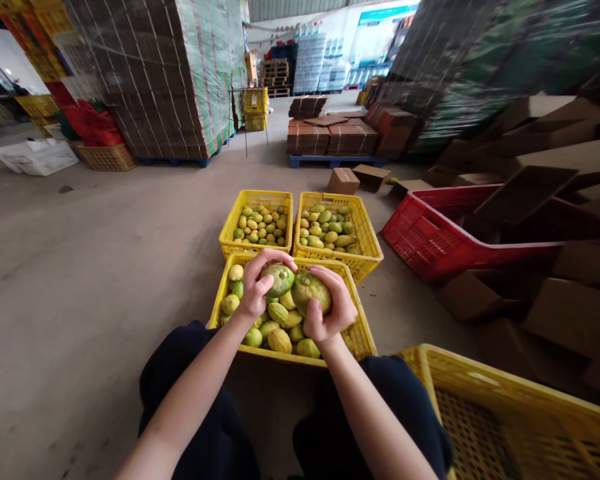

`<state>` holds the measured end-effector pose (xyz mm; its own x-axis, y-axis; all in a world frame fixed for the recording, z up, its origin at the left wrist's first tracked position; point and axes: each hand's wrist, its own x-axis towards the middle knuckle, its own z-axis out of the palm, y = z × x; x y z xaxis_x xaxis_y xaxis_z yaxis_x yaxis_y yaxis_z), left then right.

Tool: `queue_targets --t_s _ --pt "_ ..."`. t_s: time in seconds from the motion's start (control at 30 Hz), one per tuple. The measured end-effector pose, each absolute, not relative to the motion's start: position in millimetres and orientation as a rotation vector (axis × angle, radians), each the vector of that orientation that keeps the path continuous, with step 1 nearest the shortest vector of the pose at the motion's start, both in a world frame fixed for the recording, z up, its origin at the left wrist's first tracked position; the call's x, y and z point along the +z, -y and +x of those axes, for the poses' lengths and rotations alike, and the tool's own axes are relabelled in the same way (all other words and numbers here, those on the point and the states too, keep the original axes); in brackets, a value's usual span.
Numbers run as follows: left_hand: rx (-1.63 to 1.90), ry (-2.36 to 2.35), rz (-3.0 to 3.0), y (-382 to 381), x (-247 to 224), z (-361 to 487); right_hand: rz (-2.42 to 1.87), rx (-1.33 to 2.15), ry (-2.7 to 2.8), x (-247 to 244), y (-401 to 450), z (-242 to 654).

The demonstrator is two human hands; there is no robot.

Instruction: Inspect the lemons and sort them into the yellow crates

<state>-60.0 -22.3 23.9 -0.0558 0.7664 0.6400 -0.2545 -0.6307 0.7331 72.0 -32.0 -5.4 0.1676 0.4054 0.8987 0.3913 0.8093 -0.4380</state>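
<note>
My left hand (255,287) is wrapped round a green lemon (280,280), its thumb on the near side. Beside it, my right hand (337,308) grips a larger, yellow-green lemon (307,291) with mottled skin. The two fruits are held side by side, stem ends facing me, above a yellow plastic crate (286,356) between my knees. Yellow and green lemons (280,341) fill much of that crate, some ridged or blemished. My hands and forearms hide part of its contents.
Two more yellow crates, left (256,249) and right (375,257), hold lemons just beyond. A yellow crate (520,380) stands at lower right. A red crate (415,233) sits among cardboard boxes (545,313). Wrapped pallet stacks (145,80) rise behind.
</note>
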Motion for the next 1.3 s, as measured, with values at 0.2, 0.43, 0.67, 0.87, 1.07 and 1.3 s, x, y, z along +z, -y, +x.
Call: queue_targets --t_s 0.2,0.43,0.67,0.87,1.07,1.3 --pt "1.781 -0.625 1.095 27.1 23.7 -57.8 -0.671 0.028 1.444 -1.6 36.6 68.2" --pt "1.792 -0.659 1.01 25.9 24.8 -60.1 -0.642 0.051 1.45 -4.4 38.4 66.5" --pt "1.783 -0.703 1.0 20.9 29.6 -54.5 -0.697 0.178 1.345 -6.2 38.4 63.4" --pt "1.692 -0.739 0.792 15.9 31.1 -50.3 -0.819 0.388 1.21 -0.5 40.6 60.0" --pt "1.488 -0.794 0.36 2.0 19.5 -45.4 -0.965 0.74 0.905 2.2 24.5 55.5" --pt "1.283 -0.871 0.013 -8.3 16.8 -55.1 -1.012 1.616 0.087 7.8 -5.5 67.3"
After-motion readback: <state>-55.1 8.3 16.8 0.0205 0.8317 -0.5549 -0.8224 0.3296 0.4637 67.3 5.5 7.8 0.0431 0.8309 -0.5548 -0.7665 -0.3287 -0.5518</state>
